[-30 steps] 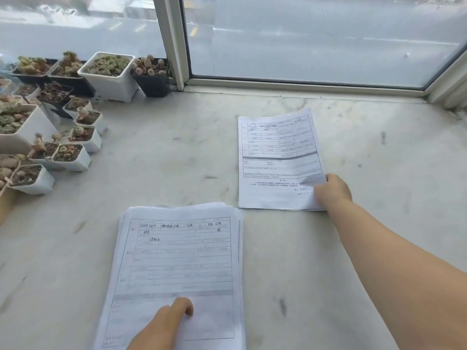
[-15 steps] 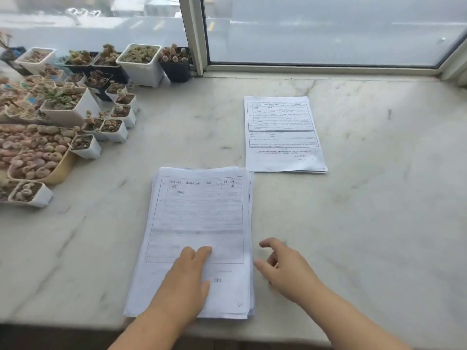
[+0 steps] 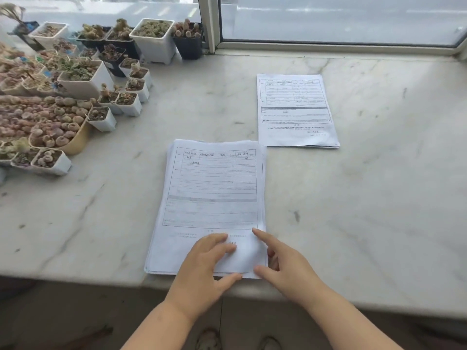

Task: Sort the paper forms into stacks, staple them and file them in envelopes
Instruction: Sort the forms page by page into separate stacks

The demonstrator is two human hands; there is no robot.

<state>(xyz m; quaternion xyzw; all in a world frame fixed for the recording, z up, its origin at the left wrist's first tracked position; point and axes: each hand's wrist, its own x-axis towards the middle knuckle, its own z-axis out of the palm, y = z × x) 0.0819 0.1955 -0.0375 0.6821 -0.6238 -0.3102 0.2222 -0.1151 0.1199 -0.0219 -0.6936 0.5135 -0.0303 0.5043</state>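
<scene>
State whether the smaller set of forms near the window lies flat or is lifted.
Flat. The smaller set of forms lies spread on the marble sill, all edges down, no hand touching it.

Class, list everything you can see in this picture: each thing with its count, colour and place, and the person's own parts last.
big stack of forms: one, white, at the counter's near edge
small pile of forms: one, white, beyond it to the right
plant pots: many, mostly white, some black, far left
counter: one, pale marble
window frame: one, white, behind
left hand: fingers flat on the big stack
right hand: at the stack's lower right corner
</scene>
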